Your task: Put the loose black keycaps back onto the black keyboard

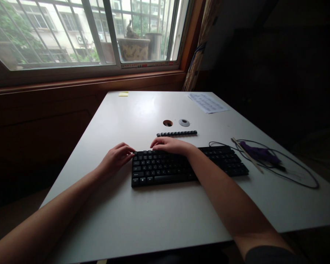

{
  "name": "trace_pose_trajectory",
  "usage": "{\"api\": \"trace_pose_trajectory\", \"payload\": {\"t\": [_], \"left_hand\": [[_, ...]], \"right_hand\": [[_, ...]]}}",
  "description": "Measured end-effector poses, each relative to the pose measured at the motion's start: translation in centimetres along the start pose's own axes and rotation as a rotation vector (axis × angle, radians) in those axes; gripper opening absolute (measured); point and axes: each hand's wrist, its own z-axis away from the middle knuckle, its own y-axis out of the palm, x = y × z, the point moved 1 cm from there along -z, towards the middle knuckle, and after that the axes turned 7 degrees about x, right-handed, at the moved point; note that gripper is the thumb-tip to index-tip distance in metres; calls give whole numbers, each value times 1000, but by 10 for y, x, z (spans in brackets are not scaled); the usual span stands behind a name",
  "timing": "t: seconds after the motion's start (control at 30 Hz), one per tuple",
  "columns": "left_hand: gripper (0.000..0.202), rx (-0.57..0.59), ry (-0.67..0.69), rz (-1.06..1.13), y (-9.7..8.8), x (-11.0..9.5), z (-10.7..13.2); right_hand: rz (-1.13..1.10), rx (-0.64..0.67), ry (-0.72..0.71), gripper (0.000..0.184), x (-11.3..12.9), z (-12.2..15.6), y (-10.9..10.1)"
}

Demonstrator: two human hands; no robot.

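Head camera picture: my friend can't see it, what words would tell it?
The left hand touches the top left corner of a black keyboard on a white table, and the right hand rests on its top edge. A row of loose keycaps sits behind it; a cable lies to its right.

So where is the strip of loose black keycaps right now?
In the head view, the keycap strip lies on the white table just beyond the keyboard, ahead of the right hand, near the round cable hole.
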Motion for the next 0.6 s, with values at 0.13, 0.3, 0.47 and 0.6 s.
{"api": "trace_pose_trajectory", "payload": {"t": [0.13, 0.3, 0.47, 0.6], "left_hand": [[20, 3, 6, 2, -1, -1, 0], [20, -2, 8, 3, -1, -2, 0], [21, -1, 5, -3, -1, -2, 0], [23, 1, 8, -5, -1, -3, 0]], "right_hand": [[-10, 25, 5, 29, -1, 0, 1], [7, 5, -11, 27, -2, 0, 0], [20, 16, -4, 27, 0, 1, 1], [22, 29, -12, 30, 0, 0, 1]]}}
